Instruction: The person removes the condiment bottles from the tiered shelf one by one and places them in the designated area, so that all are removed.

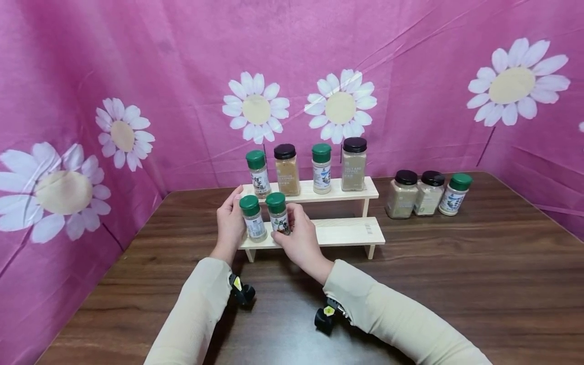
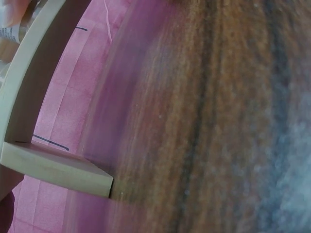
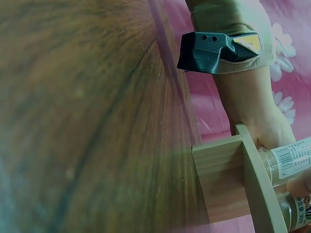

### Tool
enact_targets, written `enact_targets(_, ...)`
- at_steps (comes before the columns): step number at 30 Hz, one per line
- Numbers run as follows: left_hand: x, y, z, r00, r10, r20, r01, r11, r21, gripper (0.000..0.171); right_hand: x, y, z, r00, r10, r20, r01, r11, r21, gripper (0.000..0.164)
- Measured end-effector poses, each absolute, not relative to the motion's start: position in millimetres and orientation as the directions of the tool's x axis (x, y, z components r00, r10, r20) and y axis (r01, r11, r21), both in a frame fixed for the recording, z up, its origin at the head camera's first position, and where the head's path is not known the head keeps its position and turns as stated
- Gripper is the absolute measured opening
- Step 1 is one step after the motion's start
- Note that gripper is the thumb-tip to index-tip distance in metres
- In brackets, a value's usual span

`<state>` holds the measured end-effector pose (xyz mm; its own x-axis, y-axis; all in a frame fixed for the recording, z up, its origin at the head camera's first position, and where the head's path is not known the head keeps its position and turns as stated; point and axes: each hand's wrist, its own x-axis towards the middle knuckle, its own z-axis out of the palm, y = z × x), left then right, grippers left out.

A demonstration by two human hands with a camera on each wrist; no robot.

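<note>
Apparently, a green-capped jar is being settled onto the lower tier of a pale wooden rack. The right hand pinches this jar near the tier's left end, just right of a second green-capped jar; the held jar's base is hidden. The left hand is beside the rack's left end; whether it grips anything, I cannot tell. The next move seems to call for keeping the jar upright, then loosening the right fingers without nudging its neighbour. Both jars are clear, rounded cylinders with printed labels. The rack's planks are flat and straight-edged. Beneath lies a dark, wood-grained tabletop; beyond hangs creased pink cloth.
</note>
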<state>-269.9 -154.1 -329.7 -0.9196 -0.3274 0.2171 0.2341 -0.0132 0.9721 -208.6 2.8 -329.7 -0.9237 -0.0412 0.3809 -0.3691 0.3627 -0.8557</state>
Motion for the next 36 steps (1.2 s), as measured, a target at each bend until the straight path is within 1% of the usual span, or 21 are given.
enact_targets(5,-269,-154,-330,-0.918,-0.324,0.227,0.242,-0.005,0.97,0.034,-208,5,-328,-0.922,-0.028,0.387,-0.373,0.342,-0.863,0.052)
enact_targets(15,-268,-153,-330,-0.914,-0.333,0.232,0.253,-0.022,0.967,0.034,-206,13,-317,-0.866,-0.02,0.499,-0.477,0.33,-0.814,0.053)
enact_targets(17,-267,-153,-330,-0.913,-0.336,0.23,0.246,-0.006,0.969,0.034,-204,15,-314,-0.86,-0.013,0.511,-0.487,0.325,-0.811,0.053)
enact_targets(22,-267,-154,-331,-0.913,-0.34,0.223,0.249,-0.034,0.968,0.034,-200,19,-309,-0.836,0.021,0.548,-0.521,0.28,-0.806,0.054)
enact_targets(25,-267,-154,-331,-0.913,-0.34,0.226,0.261,-0.062,0.963,0.034,-199,21,-307,-0.798,0.055,0.6,-0.571,0.25,-0.782,0.055)
enact_targets(28,-267,-153,-334,-0.902,-0.347,0.256,0.297,-0.07,0.952,0.033,-197,25,-304,-0.741,0.091,0.665,-0.634,0.231,-0.738,0.056)
enact_targets(33,-267,-153,-332,-0.905,-0.345,0.248,0.288,-0.067,0.955,0.033,-195,33,-298,-0.667,0.145,0.731,-0.701,0.212,-0.681,0.054)
enact_targets(34,-267,-153,-331,-0.913,-0.335,0.233,0.264,-0.052,0.963,0.034,-195,35,-297,-0.653,0.156,0.741,-0.711,0.21,-0.671,0.054)
enact_targets(36,-267,-153,-329,-0.914,-0.333,0.23,0.256,-0.036,0.966,0.034,-196,38,-297,-0.621,0.178,0.763,-0.733,0.211,-0.646,0.054)
